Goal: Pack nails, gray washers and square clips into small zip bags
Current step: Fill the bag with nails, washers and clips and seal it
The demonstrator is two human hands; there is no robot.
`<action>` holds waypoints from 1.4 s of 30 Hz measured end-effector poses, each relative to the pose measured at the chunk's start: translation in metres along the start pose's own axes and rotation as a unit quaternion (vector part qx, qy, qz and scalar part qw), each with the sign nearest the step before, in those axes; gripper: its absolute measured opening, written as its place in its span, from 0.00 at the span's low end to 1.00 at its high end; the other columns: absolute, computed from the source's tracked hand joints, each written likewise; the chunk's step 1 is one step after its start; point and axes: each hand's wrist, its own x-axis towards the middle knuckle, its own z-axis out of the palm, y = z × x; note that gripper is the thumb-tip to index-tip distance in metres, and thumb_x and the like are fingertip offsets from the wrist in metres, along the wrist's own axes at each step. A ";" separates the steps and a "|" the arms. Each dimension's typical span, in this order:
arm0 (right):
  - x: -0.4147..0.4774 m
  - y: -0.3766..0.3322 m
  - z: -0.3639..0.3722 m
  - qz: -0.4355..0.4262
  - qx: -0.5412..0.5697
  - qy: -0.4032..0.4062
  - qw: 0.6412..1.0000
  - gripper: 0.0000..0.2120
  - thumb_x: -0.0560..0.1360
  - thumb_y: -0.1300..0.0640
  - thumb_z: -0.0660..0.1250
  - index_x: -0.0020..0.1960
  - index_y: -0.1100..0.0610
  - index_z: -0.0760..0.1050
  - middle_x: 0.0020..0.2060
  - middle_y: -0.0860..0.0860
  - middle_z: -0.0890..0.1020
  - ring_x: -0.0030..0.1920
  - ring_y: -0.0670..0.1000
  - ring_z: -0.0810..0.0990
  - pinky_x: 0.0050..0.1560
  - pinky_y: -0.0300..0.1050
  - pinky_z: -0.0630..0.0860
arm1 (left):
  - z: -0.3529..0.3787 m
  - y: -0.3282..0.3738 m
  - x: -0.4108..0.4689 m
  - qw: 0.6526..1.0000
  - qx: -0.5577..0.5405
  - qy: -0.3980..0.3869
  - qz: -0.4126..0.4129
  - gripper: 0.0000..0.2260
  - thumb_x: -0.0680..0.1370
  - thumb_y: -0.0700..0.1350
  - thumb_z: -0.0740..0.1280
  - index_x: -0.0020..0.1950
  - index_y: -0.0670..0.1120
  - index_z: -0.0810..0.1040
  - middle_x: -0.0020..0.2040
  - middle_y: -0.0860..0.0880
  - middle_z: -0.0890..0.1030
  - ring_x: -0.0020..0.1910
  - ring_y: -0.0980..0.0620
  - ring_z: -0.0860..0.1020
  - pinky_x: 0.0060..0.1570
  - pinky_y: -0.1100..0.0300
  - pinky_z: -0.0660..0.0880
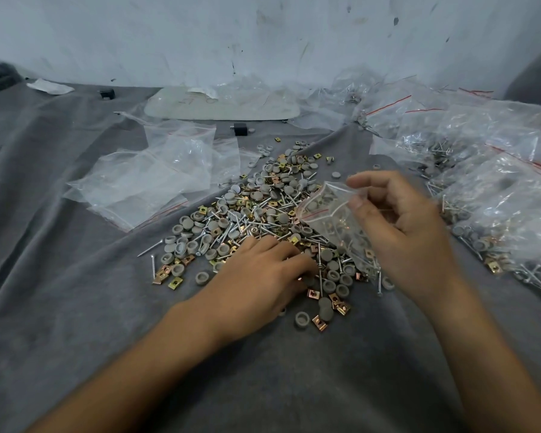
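While our right hand (pixel 398 228) pinches a small zip bag (pixel 336 223), mouth turned toward the pile (pixel 256 207), presumably for easy loading, our left hand (pixel 263 271) curls into the nails (pixel 149 249), gray washers (pixel 302 319) and square clips (pixel 175 283); its catch is hidden. Filled bags (pixel 497 195) lie rightward.

Head-worn wide view, forward and down, close over gray cloth (pixel 75 292)

A wrinkled gray cloth (pixel 75 276) covers the whole work surface. At its far edge lies a flat white board (pixel 175 109) with faint pen marks. A crumpled white paper scrap (pixel 49 86) and a small black block (pixel 107 94) sit near the far left corner. A second black block (pixel 240 129) lies just in front of the board. Behind stands a scuffed white wall (pixel 200 32).
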 end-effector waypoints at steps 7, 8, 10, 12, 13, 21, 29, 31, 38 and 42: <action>-0.001 -0.002 0.001 0.009 -0.014 -0.004 1.000 0.08 0.82 0.58 0.67 0.57 0.46 0.79 0.40 0.41 0.82 0.35 0.42 0.75 0.37 0.32 0.70 | -0.001 0.000 -0.003 0.999 -0.049 0.017 -0.002 0.10 0.83 0.53 0.61 0.63 0.53 0.73 0.56 0.54 0.76 0.56 0.52 0.71 0.59 0.54 0.67; -0.001 -0.003 0.001 0.008 -0.016 -0.004 1.000 0.08 0.82 0.58 0.67 0.57 0.46 0.78 0.39 0.41 0.81 0.35 0.42 0.75 0.36 0.31 0.70 | -0.002 -0.002 -0.003 0.998 -0.065 0.018 -0.008 0.09 0.83 0.53 0.61 0.62 0.53 0.73 0.56 0.55 0.76 0.56 0.53 0.71 0.59 0.54 0.67; -0.001 -0.003 0.000 0.007 -0.020 -0.007 1.000 0.08 0.82 0.58 0.67 0.56 0.46 0.78 0.40 0.42 0.81 0.35 0.42 0.75 0.36 0.31 0.69 | -0.004 -0.007 -0.003 0.994 -0.106 0.023 -0.031 0.08 0.83 0.54 0.62 0.60 0.55 0.73 0.53 0.58 0.77 0.54 0.56 0.71 0.60 0.55 0.67; -0.002 -0.004 0.000 0.007 -0.022 -0.010 1.000 0.08 0.82 0.58 0.67 0.56 0.45 0.78 0.40 0.43 0.81 0.35 0.42 0.75 0.36 0.30 0.69 | -0.008 -0.016 -0.001 0.988 -0.136 0.045 -0.064 0.06 0.83 0.54 0.62 0.57 0.55 0.73 0.50 0.60 0.77 0.50 0.58 0.72 0.56 0.56 0.70; -0.002 -0.004 0.000 0.007 -0.023 -0.012 1.000 0.08 0.82 0.58 0.67 0.56 0.45 0.78 0.41 0.43 0.81 0.35 0.42 0.76 0.35 0.31 0.70 | -0.010 -0.022 0.000 0.983 -0.149 0.066 -0.085 0.06 0.83 0.54 0.61 0.57 0.54 0.73 0.48 0.59 0.76 0.48 0.58 0.72 0.52 0.57 0.71; -0.008 -0.007 0.006 0.015 -0.051 -0.076 0.996 0.09 0.80 0.51 0.68 0.58 0.40 0.77 0.45 0.41 0.81 0.48 0.45 0.80 0.48 0.39 0.75 | -0.017 -0.025 0.001 0.948 -0.228 0.196 -0.102 0.06 0.83 0.54 0.60 0.59 0.56 0.70 0.50 0.63 0.74 0.51 0.60 0.73 0.47 0.67 0.68; -0.009 -0.008 0.008 0.014 -0.053 -0.082 0.995 0.10 0.80 0.52 0.70 0.59 0.42 0.78 0.46 0.38 0.81 0.49 0.43 0.81 0.50 0.42 0.77 | -0.017 -0.017 0.002 0.965 -0.182 0.182 -0.054 0.13 0.83 0.57 0.59 0.64 0.55 0.74 0.51 0.62 0.75 0.51 0.63 0.71 0.52 0.65 0.69; -0.008 -0.008 0.007 0.012 -0.056 -0.080 0.995 0.09 0.80 0.51 0.69 0.59 0.40 0.78 0.46 0.35 0.80 0.49 0.42 0.80 0.49 0.38 0.75 | -0.018 -0.018 0.002 0.962 -0.185 0.194 -0.056 0.14 0.82 0.56 0.61 0.66 0.54 0.74 0.51 0.62 0.75 0.51 0.65 0.71 0.52 0.70 0.67; -0.007 -0.006 0.005 0.010 -0.053 -0.071 0.996 0.09 0.80 0.51 0.69 0.59 0.40 0.77 0.47 0.41 0.83 0.48 0.45 0.81 0.50 0.44 0.78 | -0.018 -0.016 0.001 0.953 -0.220 0.204 -0.051 0.14 0.81 0.56 0.65 0.66 0.57 0.71 0.50 0.61 0.78 0.49 0.62 0.76 0.47 0.60 0.74; -0.006 -0.004 0.003 0.011 -0.051 -0.062 0.997 0.09 0.80 0.51 0.69 0.58 0.40 0.78 0.47 0.41 0.82 0.48 0.45 0.81 0.49 0.43 0.77 | -0.023 -0.027 0.002 0.943 -0.236 0.211 -0.102 0.10 0.82 0.57 0.64 0.62 0.60 0.74 0.47 0.63 0.78 0.44 0.61 0.76 0.40 0.64 0.70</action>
